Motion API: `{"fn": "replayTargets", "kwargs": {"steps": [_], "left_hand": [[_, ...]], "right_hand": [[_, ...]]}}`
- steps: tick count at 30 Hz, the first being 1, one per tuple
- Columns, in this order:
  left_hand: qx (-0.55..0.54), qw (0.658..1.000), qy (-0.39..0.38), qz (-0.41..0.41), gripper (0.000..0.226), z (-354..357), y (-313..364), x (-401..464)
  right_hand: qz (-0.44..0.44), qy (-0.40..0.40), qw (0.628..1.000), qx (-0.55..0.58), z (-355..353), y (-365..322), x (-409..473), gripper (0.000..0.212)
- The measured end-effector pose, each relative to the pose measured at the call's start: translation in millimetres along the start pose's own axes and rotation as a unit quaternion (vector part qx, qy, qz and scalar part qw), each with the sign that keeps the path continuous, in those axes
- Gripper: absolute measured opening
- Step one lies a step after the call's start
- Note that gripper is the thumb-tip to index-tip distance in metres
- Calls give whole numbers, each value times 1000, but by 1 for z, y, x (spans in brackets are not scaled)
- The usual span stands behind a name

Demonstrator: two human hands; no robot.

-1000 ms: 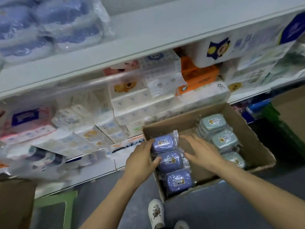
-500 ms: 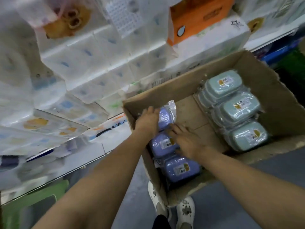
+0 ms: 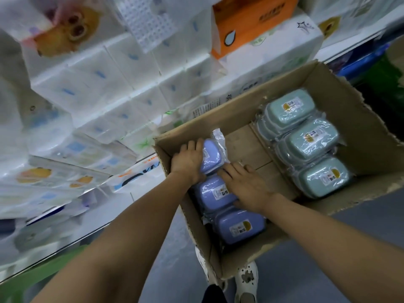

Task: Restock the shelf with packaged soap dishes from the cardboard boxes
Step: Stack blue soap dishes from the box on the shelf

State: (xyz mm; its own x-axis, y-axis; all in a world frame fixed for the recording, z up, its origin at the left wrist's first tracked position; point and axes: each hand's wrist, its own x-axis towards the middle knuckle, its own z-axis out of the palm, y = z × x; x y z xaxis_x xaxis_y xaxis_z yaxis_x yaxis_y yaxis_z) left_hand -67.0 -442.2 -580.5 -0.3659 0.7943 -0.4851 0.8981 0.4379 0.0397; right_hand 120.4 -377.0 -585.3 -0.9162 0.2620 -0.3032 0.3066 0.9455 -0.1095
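Purple soap dish (image 3: pixel 212 155) tilted at box wall (image 3: pixel 168 159), left hand (image 3: pixel 188 160) gripping — bare floor beside.

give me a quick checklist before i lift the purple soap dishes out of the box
1. Left hand grip on the far purple dish: ok, fingers curl over its left side.
2. Right hand grip: not ok, it lies flat across the middle purple dish.
3. Near purple dish held: not ok, untouched.
4. Cardboard box steady: cannot tell, its support is hidden.
5. Teal dishes out of the way: ok, apart at the right wall.
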Motion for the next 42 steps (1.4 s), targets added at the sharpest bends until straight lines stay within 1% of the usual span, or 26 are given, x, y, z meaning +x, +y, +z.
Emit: {"fn": "replayTargets", "kwargs": {"steps": [5,7,10,11,12,15,17,19,21,25,27,29,32,34,39,42], "left_hand": [[-83,995,48,-24,115,-34,-1,-31],[-107,991,80,-29,118,-44,-2,-50],[-127,981,148,-4,118,-47,-5,-75],[-129,979,159,9,118,-47,-3,-82],[-132,980,149,15,118,-49,-1,-90],[-110,991,74,11,115,-48,10,-109],[-102,992,73,-4,115,-48,13,-116],[-134,986,94,-20,117,-52,15,-122],[-174,976,122,-41,115,-59,17,-131],[-226,951,193,-83,104,-87,17,-167],[-267,933,218,-108,105,-105,16,-192],[-284,920,241,-118,108,-123,13,-219],[-288,908,273,-130,109,-155,4,-252],[-290,901,294,-135,106,-176,-6,-272],[-321,859,376,-133,78,-231,-43,-327],[-340,830,417,-145,59,-266,-75,-356]], "right_hand": [[-7,-7,999,41,-40,9,-24,96],[11,-17,999,49,-58,14,-38,96],[43,-5,997,69,-79,20,-61,96],[48,-4,996,72,-83,20,-69,96],[47,-5,996,70,-87,20,-75,96],[30,-19,998,55,-91,16,-91,96],[33,-12,997,64,-91,13,-96,94],[43,-6,996,84,-92,16,-101,95],[45,7,993,109,-98,20,-106,94],[64,50,978,190,-123,26,-119,94],[76,86,964,239,-144,24,-126,92],[77,108,952,275,-173,19,-130,92],[46,135,947,289,-222,9,-129,94],[20,160,943,293,-255,0,-123,92],[-43,192,934,297,-334,-32,-100,90],[-76,229,920,308,-384,-54,-78,81]]}}
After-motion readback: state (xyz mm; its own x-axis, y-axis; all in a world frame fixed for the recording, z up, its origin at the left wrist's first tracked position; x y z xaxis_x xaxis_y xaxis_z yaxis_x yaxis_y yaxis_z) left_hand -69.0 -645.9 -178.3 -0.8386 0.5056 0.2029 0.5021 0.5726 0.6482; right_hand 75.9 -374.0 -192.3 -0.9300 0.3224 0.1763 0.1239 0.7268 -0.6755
